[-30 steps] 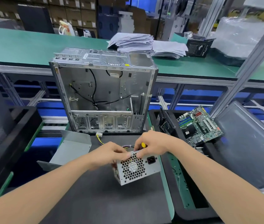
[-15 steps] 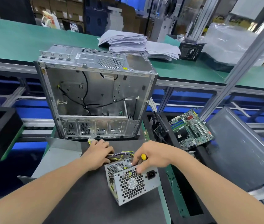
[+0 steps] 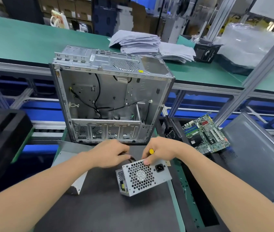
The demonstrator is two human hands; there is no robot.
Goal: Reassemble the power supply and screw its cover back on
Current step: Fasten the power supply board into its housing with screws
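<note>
Power supply [image 3: 143,177] sits tilted on the black mat [image 3: 99,206], low and centre in the view, its honeycomb fan grille and mains socket facing the camera.

Just behind it, at the mat's far edge, stands an open computer case [image 3: 111,104] with thin black wires strung across its bare interior. A bent grey sheet-metal cover [image 3: 67,151] lies to the left of the supply, partly under the left forearm. On the right, a green motherboard [image 3: 205,133] rests in a black tray [image 3: 179,124], and a grey side panel [image 3: 253,156] leans beyond it. Another black tray (only part of it shows) [image 3: 3,131] sits far left. On the green bench [image 3: 24,39] behind the case lie a stack of papers [image 3: 136,41], a small black box [image 3: 205,53] and a plastic-wrapped bundle [image 3: 250,44].

Both hands crowd the supply's far top edge and hide what lies behind it. The left hand [image 3: 109,154] is curled round the cables [image 3: 131,159] that come out of the supply's back, just above its upper left corner. The right hand [image 3: 161,149] is closed round a yellow-handled screwdriver [image 3: 151,151], of which only the handle end shows, and one fingertip [image 3: 147,162] presses on the top rim of the grille face, beside the socket.
</note>
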